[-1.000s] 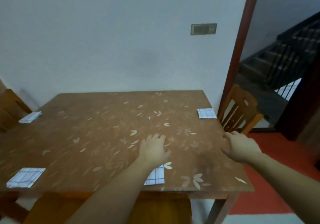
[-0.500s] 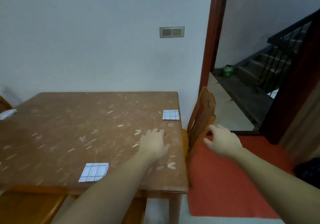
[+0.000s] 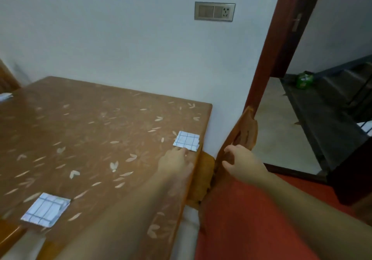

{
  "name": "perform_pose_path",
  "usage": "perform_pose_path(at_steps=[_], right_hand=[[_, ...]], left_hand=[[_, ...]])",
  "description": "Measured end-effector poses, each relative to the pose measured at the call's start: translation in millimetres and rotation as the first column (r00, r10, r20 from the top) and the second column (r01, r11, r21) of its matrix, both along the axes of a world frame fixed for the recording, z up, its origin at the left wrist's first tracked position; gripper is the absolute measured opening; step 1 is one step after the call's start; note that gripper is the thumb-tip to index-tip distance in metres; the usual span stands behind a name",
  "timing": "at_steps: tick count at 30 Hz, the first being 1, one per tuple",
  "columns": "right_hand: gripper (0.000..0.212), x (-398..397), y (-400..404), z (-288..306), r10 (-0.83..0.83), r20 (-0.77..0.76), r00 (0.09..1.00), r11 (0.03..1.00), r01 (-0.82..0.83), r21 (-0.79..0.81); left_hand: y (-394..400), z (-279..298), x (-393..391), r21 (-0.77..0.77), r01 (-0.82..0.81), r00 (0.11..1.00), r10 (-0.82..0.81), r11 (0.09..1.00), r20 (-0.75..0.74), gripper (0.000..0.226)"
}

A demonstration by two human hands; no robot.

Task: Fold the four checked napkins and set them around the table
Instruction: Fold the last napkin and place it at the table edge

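Your left hand (image 3: pixel 177 162) is lying flat on the brown leaf-patterned wooden table (image 3: pixel 90 139) with fingers straight, its fingertips touching the near edge of the folded white blue-checked napkin (image 3: pixel 186 141) at its 12 o'clock, by the table's right edge. Your right hand (image 3: pixel 243 164) is hovering with fingers loosely spread, gripping nothing, just beside the orange wooden chair back (image 3: pixel 244 134). A second folded checked napkin (image 3: pixel 46 209) is lying at 8 o'clock near the front edge; a third napkin's corner (image 3: pixel 5 96) is peeking in at 10 o'clock
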State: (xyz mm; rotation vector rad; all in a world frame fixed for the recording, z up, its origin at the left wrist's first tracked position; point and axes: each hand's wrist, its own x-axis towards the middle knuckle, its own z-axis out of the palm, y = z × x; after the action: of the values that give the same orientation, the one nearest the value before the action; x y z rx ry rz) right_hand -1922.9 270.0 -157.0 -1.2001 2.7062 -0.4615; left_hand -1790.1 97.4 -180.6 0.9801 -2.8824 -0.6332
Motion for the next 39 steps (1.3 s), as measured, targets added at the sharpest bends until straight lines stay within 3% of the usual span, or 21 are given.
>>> perform_pose_path(at_steps=[7,12,19,24,28,34,39], right_hand=[[0.046,-132,-33,-2,0.211,0.048,0.976,0.977,-0.209,-0.034],[0.042,-208,-59,-11,0.397,0.112,0.911,0.917,-0.400,-0.002],[0.038,-267,-118,-25,0.560,0.177,0.809,0.818,-0.574,0.033],[0.034,-278,-176,-55,0.652,0.224,0.724,0.723,-0.683,0.102],[0.031,-280,-214,-93,0.652,0.338,0.679,0.675,-0.722,0.151],[0.016,-270,-250,-141,0.589,0.505,0.631,0.624,-0.752,0.211],[0.022,-261,-268,-165,0.378,0.701,0.606,0.735,-0.656,0.171]], left_hand=[[-10,-3,-95,-0.044,-0.198,0.978,0.200,0.979,0.054,0.047],[4,-15,-137,-0.029,-0.419,0.903,0.420,0.907,0.093,0.053],[-4,-22,-168,-0.031,-0.613,0.782,0.611,0.790,0.123,0.049],[-38,-63,-188,0.044,-0.703,0.707,0.691,0.710,0.149,0.044],[-70,-94,-199,0.157,-0.744,0.668,0.717,0.650,0.198,0.051],[-102,-129,-197,0.221,-0.706,0.707,0.652,0.673,0.275,0.073],[-118,-142,-197,0.234,-0.726,0.687,0.668,0.647,0.287,0.071]])
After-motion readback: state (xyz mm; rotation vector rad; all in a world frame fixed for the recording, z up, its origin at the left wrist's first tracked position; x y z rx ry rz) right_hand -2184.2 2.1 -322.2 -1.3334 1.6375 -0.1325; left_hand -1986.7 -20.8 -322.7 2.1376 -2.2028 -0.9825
